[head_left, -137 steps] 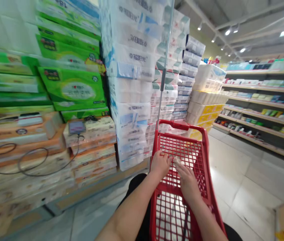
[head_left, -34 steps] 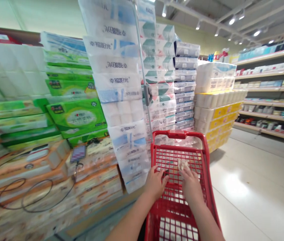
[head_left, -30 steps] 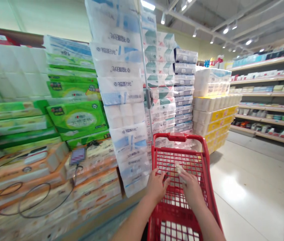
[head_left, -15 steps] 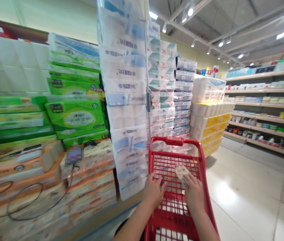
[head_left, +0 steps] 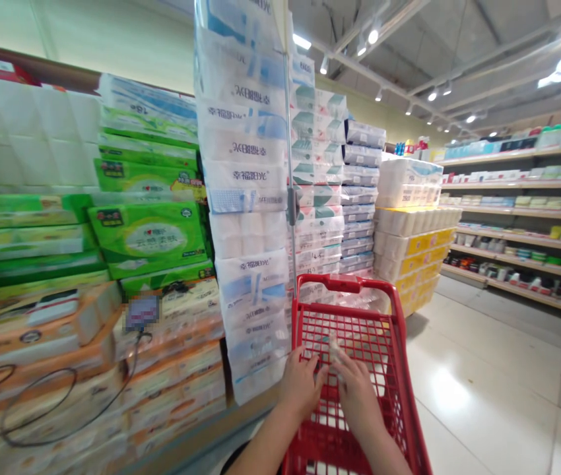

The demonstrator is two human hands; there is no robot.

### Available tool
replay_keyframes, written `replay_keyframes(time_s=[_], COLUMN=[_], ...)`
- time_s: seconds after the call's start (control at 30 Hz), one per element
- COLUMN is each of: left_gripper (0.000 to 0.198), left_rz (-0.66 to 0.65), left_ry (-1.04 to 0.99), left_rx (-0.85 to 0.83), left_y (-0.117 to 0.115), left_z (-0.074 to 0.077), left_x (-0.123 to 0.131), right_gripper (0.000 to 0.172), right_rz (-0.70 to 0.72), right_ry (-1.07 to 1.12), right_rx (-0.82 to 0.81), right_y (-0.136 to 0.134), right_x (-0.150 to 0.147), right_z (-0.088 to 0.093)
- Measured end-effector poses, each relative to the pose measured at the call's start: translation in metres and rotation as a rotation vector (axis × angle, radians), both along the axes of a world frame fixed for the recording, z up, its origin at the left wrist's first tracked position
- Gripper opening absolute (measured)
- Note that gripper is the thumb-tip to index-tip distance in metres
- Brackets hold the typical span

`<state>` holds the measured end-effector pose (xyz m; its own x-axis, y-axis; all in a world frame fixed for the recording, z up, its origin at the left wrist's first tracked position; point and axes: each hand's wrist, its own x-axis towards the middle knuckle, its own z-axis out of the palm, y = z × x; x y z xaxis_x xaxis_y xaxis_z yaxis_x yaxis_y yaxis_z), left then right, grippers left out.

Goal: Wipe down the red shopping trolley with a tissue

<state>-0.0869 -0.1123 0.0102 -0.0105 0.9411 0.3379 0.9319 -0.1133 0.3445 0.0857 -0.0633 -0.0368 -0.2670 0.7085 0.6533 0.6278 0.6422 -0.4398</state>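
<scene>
A red shopping cart (head_left: 402,369) with a grid of bars stands in front of me. Over its near part, my right hand (head_left: 357,389) grips a crumpled pale cloth (head_left: 336,348), which pokes out beyond the fingertips. My left hand (head_left: 297,382) is just to the left, at the cart's left side, with its fingers apart and bent. Its fingertips come close to the cloth and to my right fingers; whether they touch is unclear. The palms of both hands are hidden.
Stacked white-and-blue tissue packs (head_left: 255,284) rise at the cart's left. Green tissue packs (head_left: 152,237) and orange cartons (head_left: 176,382) with a black cable (head_left: 70,396) lie further left. Yellow-and-white packs (head_left: 409,257) stand ahead. Stocked shelves (head_left: 523,211) line the right, beyond a tiled floor (head_left: 503,369).
My right hand has moved left with the cloth, from the cart's right half toward my left hand. My left hand has stayed nearly in place. The view has shifted slightly.
</scene>
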Motion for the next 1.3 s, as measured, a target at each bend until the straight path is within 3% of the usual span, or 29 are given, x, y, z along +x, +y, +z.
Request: replay_keyframes(time_s=[0.07,0.17,0.23,0.3,0.37,0.43,0.6,0.67,0.8,0.87,0.97,1.03,1.17,1.3], left_gripper=[0.06,0.06,0.061,0.06,0.057,0.057,0.059,0.06,0.06,0.061,0.06,0.06,0.059,0.06], left_rz=[-0.011,-0.005,0.004,0.007,0.006,0.003,-0.007,0.0,0.011,0.007,0.009,0.019,0.022,0.001], left_ry=[0.003,-0.01,-0.015,-0.013,-0.016,-0.018,-0.018,-0.017,-0.003,0.0,-0.001,-0.001,0.006,0.002], left_rx=[0.001,-0.008,-0.005,-0.002,0.005,0.007,0.012,0.024,0.038,0.037,0.038,0.042,0.06,0.047], left_y=[0.0,-0.001,-0.001,-0.001,-0.001,-0.002,-0.003,-0.003,-0.002,-0.002,-0.002,-0.001,-0.001,-0.003], left_z=[0.0,0.001,0.001,0.0,-0.001,-0.002,-0.004,-0.005,-0.01,-0.011,-0.011,-0.012,-0.012,-0.008], left_x=[0.0,0.0,0.001,0.001,0.001,0.0,-0.001,-0.001,-0.002,-0.002,-0.003,-0.003,-0.003,-0.003], right_gripper=[0.05,0.046,0.044,0.046,0.051,0.052,0.039,0.04,0.051,0.048,0.039,0.042,0.056,0.042], right_rz=[-0.03,-0.272,-0.329,-0.22,-0.025,0.049,-0.323,-0.276,0.05,-0.006,-0.209,-0.169,0.088,-0.138], right_ry=[0.016,0.068,0.057,0.013,-0.048,-0.064,0.03,0.015,-0.036,0.0,0.057,0.036,-0.036,0.06], right_rx=[-0.005,-0.004,-0.003,-0.005,-0.016,-0.022,-0.013,-0.036,-0.079,-0.078,-0.054,-0.042,-0.068,-0.059], right_y=[0.0,0.004,0.003,-0.003,-0.009,-0.011,0.0,-0.001,-0.008,-0.007,-0.004,-0.008,-0.014,-0.009], right_x=[0.003,0.016,0.016,0.005,-0.007,-0.009,0.016,0.013,-0.005,-0.004,0.0,-0.006,-0.019,-0.007], right_z=[0.003,0.007,0.008,0.008,0.009,0.009,0.008,0.005,0.004,0.005,0.005,0.003,0.003,0.007])
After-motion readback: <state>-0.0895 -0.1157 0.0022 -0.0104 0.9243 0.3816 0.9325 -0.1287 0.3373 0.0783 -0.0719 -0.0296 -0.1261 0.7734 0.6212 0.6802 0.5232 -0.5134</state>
